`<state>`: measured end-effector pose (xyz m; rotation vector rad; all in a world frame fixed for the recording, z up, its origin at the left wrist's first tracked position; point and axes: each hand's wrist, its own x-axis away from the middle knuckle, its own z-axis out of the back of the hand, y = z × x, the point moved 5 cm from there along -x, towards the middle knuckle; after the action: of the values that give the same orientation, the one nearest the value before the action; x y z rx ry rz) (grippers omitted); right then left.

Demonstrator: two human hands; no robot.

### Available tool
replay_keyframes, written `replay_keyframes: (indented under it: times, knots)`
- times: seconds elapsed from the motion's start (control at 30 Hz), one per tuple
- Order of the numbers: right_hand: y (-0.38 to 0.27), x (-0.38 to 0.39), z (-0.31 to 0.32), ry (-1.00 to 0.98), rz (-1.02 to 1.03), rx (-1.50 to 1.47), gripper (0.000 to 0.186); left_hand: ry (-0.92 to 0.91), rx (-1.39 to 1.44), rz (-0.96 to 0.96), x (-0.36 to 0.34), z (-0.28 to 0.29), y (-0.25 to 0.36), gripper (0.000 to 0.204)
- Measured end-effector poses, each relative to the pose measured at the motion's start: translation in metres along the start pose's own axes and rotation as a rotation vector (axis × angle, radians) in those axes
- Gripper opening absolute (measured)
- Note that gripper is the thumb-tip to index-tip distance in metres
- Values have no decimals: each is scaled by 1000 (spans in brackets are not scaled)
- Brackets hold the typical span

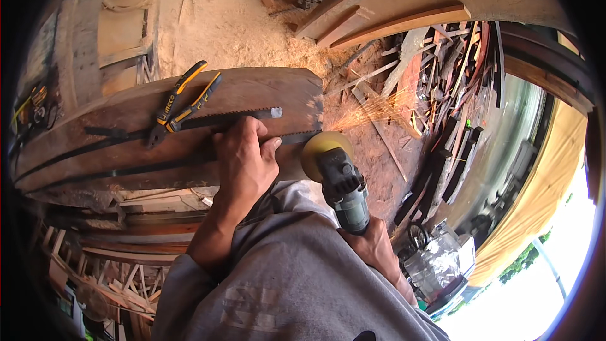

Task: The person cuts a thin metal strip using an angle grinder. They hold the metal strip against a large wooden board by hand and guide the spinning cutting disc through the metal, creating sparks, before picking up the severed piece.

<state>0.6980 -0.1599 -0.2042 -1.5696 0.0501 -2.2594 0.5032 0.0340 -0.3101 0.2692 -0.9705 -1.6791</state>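
Observation:
My right hand (371, 240) is wrapped around the rear body of an angle grinder (344, 192). Its yellow disc (324, 149) meets the end of a toothed band saw blade (297, 137), and sparks (369, 113) spray off to the right. With fingers curled, my left hand (247, 148) grips and presses that blade on a thick wooden slab (278, 88). Another stretch of the toothed blade (221, 119), with a pale tip, runs along the slab beyond my fingers. Black-and-yellow pliers (180, 104) lie with handles apart, left of my hand.
Sawdust (221, 25) covers the floor beyond the slab. A heap of wood offcuts (442, 88) lies to the right, near long curved boards (404, 25). A motorcycle (439, 259) stands at the lower right; stacked timber (136, 240) is at the lower left.

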Motion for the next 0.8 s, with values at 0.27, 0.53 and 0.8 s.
replay_keyframes:
  times: [0.27, 0.53, 0.8]
  knots:
    - [-8, -2, 0, -2, -40, 28, 33, -12, -1, 17, 0, 0, 1, 33]
    - [11, -1, 12, 214, 116, -63, 27, 2, -37, 37, 0, 2, 0, 31]
    - [5, -44, -1, 397, 224, -46, 25, -31, -10, 73, -2, 2, 0, 28]
